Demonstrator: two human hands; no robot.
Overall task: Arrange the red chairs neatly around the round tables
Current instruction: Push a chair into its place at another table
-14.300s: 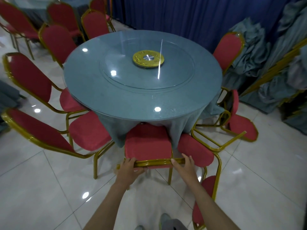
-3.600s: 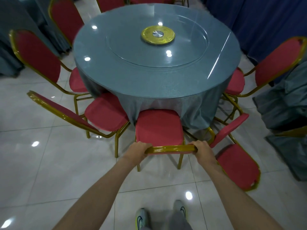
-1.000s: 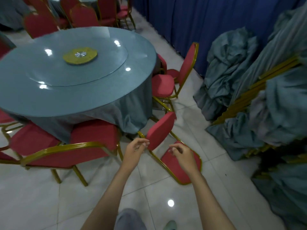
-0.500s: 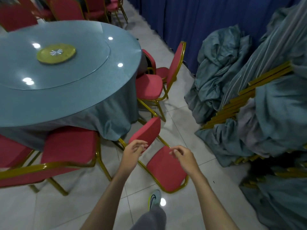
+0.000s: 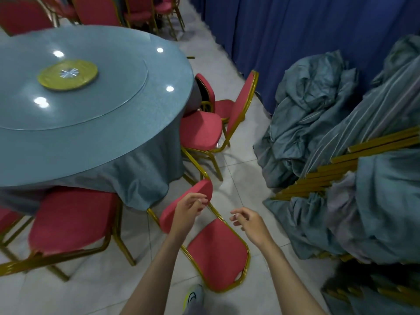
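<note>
Hovering above the toppled red chair (image 5: 216, 253) at 6 o'clock of the view: left grip (image 5: 192, 206) and right grip (image 5: 248, 223), both with fingers loosely curled and closed on nothing. Left grip overlapping the edge of the chair's raised pad; contact not determinable. Right grip apart from the chair, over its 3 o'clock side.

Toppled red chair lying on the tiled floor (image 5: 238, 167) just off the worktop's skirt: one pad flat on the tiles, the other tilted up toward 11 o'clock, gold frame around both.

Round worktop (image 5: 136, 123) at 10 o'clock, draped in grey-blue cloth, carrying a glass turntable (image 5: 113, 92) with a yellow disc (image 5: 68, 75) at its middle.

Upright chair (image 5: 72, 219) at 8 o'clock, seat partly under the skirt. Second upright chair (image 5: 200, 130) at the worktop's 3 o'clock edge, seat toward the skirt; behind it, part of another chair (image 5: 223, 106). Further chairs (image 5: 97, 10) at 12 o'clock.

Blue curtain (image 5: 295, 30) at 1 o'clock; heaped grey-blue fabric (image 5: 306, 110) and stacked gold frames (image 5: 363, 151) at 3 o'clock. Shoe (image 5: 195, 296) at the bottom edge.
</note>
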